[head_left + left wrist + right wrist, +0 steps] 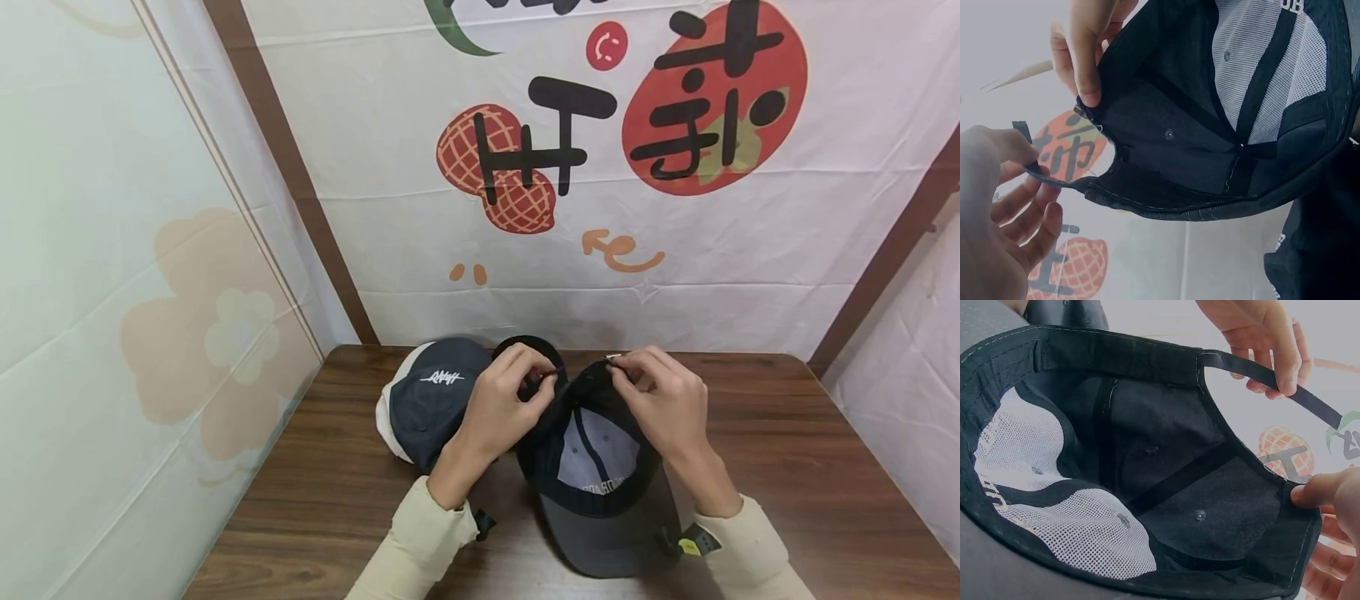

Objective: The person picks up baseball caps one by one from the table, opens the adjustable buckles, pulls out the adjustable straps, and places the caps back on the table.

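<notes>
A dark baseball cap (607,537) is held up with its hollow side showing and its brim towards me. White mesh (1088,531) lines the front panel inside. At its back opening, my left hand (506,404) pinches the loose adjusting strap (1313,405) between thumb and fingers. My right hand (667,404) grips the other side of that opening, thumb on the inner band (1300,534). In the left wrist view the strap stands apart from the right hand's side, leaving the back gap unfastened.
Left of the held cap, a navy cap (442,392) with white lettering lies over a white cap (386,421). A black cap (528,343) is partly hidden behind my left hand. Printed cloth (390,167) hangs behind the wooden table (322,500).
</notes>
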The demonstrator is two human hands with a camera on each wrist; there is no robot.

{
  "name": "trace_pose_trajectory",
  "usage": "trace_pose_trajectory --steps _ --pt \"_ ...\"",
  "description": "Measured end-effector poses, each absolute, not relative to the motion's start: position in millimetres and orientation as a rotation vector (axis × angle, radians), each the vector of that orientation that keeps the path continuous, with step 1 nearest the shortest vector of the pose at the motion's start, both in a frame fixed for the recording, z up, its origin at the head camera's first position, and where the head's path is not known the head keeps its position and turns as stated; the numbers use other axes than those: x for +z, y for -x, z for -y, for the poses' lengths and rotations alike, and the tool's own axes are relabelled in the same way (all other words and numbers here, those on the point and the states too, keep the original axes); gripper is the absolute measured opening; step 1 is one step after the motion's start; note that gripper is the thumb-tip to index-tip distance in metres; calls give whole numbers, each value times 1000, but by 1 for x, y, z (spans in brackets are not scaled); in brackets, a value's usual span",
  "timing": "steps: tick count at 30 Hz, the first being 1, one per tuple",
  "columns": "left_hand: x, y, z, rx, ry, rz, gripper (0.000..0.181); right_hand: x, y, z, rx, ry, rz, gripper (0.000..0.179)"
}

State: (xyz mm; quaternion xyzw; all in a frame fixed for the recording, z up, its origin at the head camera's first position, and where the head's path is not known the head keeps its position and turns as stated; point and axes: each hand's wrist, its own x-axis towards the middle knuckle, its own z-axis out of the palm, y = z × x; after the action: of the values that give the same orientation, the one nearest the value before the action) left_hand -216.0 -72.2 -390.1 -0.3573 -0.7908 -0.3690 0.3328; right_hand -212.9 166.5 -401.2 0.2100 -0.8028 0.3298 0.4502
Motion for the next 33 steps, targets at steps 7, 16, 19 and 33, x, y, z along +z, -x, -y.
trace_pose_trajectory --steps 7,16,19,33 --pt "-393 213 70 -894 1016 2102 7 -400 213 -167 787 -503 1996 17" --pt "-399 211 67 -835 1128 2129 11 -399 213 -168 766 -498 2001 16" --pt "-402 211 66 -833 1153 2144 11 -399 213 -169 763 -503 1997 16" --pt "-401 211 60 -837 1001 2276 4 -397 209 -167 778 -535 1994 18"
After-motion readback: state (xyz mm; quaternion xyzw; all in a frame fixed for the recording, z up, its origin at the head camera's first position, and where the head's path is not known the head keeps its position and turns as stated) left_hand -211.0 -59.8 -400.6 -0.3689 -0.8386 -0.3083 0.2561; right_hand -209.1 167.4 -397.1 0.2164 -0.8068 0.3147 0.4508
